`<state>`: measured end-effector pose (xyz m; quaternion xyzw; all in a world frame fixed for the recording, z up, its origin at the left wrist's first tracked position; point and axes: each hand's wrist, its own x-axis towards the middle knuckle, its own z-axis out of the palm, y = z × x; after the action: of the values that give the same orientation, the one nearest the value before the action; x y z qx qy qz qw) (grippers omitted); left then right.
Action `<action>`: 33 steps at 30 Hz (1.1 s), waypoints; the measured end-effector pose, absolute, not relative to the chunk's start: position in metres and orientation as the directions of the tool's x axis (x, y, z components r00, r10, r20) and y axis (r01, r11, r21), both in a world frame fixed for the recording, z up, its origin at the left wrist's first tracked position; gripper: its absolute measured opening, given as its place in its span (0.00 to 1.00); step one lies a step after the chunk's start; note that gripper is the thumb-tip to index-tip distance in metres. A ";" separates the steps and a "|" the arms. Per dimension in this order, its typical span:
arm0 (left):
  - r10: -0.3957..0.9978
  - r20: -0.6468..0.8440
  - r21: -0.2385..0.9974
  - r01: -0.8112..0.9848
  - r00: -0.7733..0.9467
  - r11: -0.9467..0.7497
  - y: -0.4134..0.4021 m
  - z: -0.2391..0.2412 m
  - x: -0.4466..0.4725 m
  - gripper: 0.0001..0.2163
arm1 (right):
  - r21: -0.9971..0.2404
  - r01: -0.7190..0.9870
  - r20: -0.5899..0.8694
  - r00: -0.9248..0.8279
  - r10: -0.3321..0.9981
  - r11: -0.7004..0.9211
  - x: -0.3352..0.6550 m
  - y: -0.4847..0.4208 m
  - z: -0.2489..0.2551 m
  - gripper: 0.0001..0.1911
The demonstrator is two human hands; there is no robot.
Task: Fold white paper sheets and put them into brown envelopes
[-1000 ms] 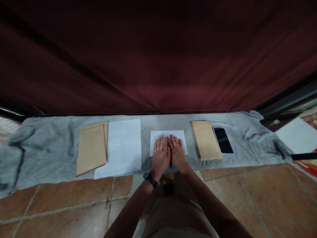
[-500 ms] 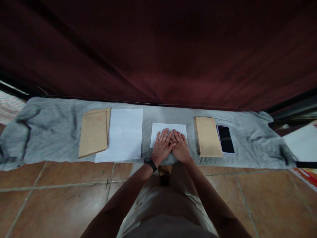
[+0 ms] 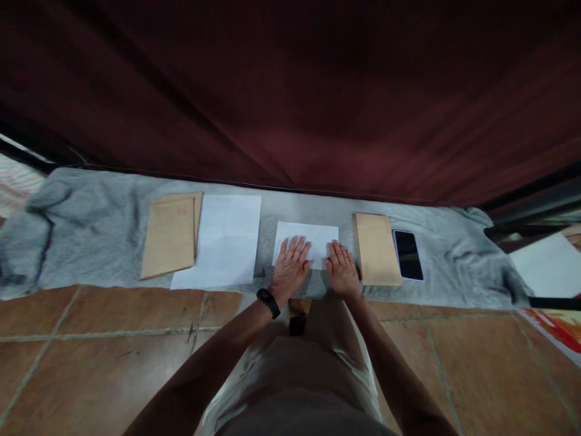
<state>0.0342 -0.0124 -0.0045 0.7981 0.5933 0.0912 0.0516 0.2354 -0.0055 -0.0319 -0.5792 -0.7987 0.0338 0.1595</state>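
Note:
A white sheet of paper (image 3: 313, 233), about half the size of the large sheet on the left, lies flat in front of me, perhaps folded. My left hand (image 3: 291, 263) rests palm down on its left part, fingers stretched out. Over the sheet's right edge, my right hand (image 3: 341, 269) lies flat with its fingers extended. Neither hand grips anything. Just right of my right hand is a stack of brown paper envelopes (image 3: 379, 249). A large white sheet (image 3: 229, 239) lies to the left of my left hand.
More brown envelopes (image 3: 167, 236) overlap the large sheet's left side. A phone (image 3: 408, 254) with a dark screen lies beyond the right stack. Grey cloth (image 3: 100, 230) covers the narrow surface. A dark red curtain (image 3: 290, 145) hangs along its far edge.
My hands have moved apart from the middle of the small sheet, the left slightly leftward and the right to the right edge. The whole view has shifted slightly.

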 end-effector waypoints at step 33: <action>0.964 0.192 0.270 0.934 0.187 -0.235 0.027 0.006 0.048 0.26 | -0.287 0.899 0.199 -0.284 0.938 0.332 0.183 0.034 -0.011 0.27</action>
<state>0.0482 0.0273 0.0063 0.7689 0.6169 0.1615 0.0460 0.1825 0.0337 -0.0106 -0.5747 -0.7989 0.0591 0.1672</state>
